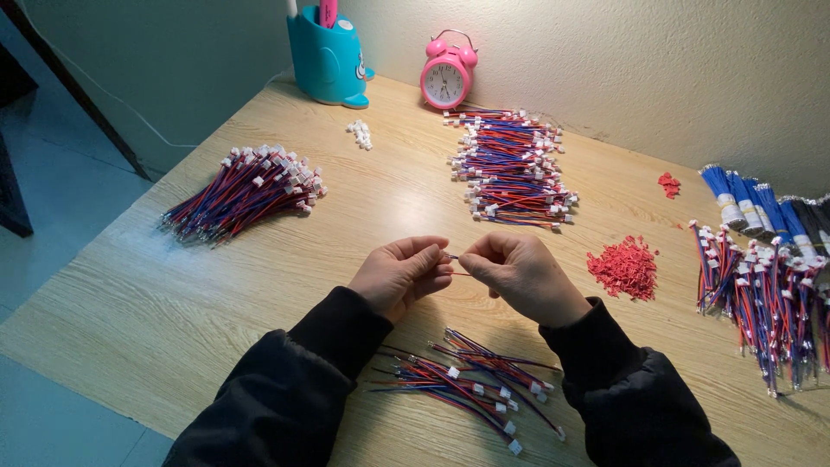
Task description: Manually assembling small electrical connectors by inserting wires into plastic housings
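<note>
My fingers hide most of the thin wire (456, 257) I pinch. The right edge cuts off the wire bundles (778, 294); the pen holder (327, 52) loses its top.

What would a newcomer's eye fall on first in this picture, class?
Probably the left hand and right hand at the centre, pinching a thin wire between them over the table. Next come the wire bundles at left, centre back and right, then the pink clock and blue holder against the wall.

Left hand (400, 272) and right hand (521, 272) pinch what seems a thin wire (456, 258) above loose wire leads (471, 385) on the table (156, 311)
</note>
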